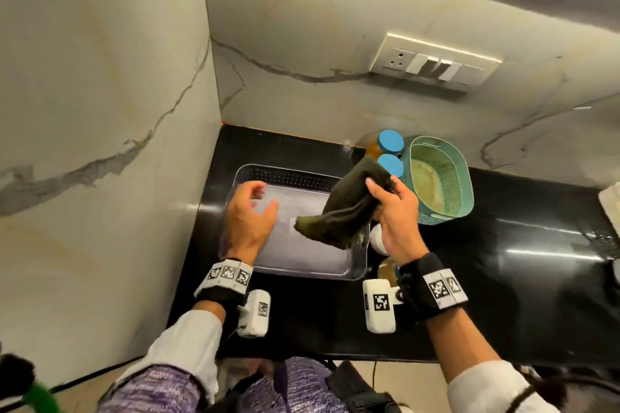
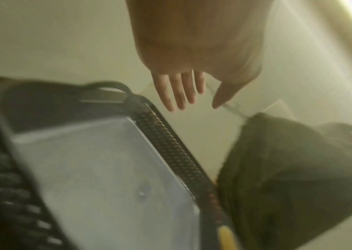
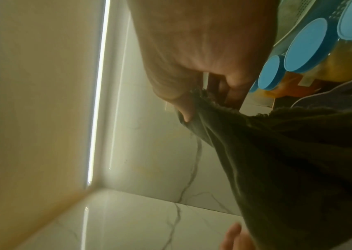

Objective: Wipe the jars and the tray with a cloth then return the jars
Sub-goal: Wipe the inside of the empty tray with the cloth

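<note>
Cloth [image 1: 345, 208], dark olive, hung bunched from the right hand [image 1: 392, 214], pinched between thumb and fingers [image 3: 183, 108] above the right half of the tray [image 1: 355, 273]; its lower end drooped toward the tray's right edge. Whether it touched the tray floor could not be told.

Left hand [image 1: 250, 214] hovered over the tray's left side, fingers [image 2: 179, 91] straight and loosely spread, holding nothing.

Tray was grey with perforated side walls and sat on the black surface [image 1: 503, 265], tucked into the corner near the marble-look walls. No jars stood in it.

Jars: two with blue lids [image 1: 391, 141] stood at the back, just beside the teal basket [image 1: 468, 178], with amber contents showing below the lids. The right wrist view showed a third blue lid [image 3: 270, 72] in the same row. Another jar [image 1: 387, 270] sat on the surface just right of the tray, largely hidden behind the right wrist.

Teal basket had mesh walls and held something pale.

Switch plate [image 1: 436, 62] was fixed on the back wall.
</note>
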A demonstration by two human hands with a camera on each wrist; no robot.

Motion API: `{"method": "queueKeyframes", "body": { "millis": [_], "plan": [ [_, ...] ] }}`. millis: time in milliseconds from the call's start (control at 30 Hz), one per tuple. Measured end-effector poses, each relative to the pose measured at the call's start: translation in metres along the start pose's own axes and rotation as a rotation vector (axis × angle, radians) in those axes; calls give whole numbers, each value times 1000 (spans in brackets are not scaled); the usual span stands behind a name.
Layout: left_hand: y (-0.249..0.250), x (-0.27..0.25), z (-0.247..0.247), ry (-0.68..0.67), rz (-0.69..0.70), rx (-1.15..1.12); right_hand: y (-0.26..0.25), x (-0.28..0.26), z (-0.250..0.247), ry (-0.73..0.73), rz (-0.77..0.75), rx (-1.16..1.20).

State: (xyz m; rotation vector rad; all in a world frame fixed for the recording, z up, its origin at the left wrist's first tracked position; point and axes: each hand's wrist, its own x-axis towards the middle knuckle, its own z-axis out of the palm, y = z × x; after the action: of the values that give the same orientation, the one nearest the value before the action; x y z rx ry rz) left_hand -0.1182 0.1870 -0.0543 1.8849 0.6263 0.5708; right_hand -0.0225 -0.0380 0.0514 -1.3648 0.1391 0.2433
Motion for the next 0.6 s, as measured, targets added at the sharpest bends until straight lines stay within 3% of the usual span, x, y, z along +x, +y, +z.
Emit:
{"method": "queueKeyframes", "body": {
  "millis": [100, 233, 400, 500, 600],
  "plan": [
    [46, -9, 31, -280, -96, -243, -17, -11, -3, 61, 41, 186],
    [105, -38, 68, -460, 101, -319, -37, -6, -26, 275, 128, 411],
    [150, -72, 129, -403, 393, -73, -60, 6, -55, 382, 184, 592],
    [169, -85, 165, -312, 342, 86, -65, 13, -69, 413, 196, 704],
    [178, -91, 191, -279, 261, 37, -72, 14, -89, 411, 165, 805]
  ]
}}
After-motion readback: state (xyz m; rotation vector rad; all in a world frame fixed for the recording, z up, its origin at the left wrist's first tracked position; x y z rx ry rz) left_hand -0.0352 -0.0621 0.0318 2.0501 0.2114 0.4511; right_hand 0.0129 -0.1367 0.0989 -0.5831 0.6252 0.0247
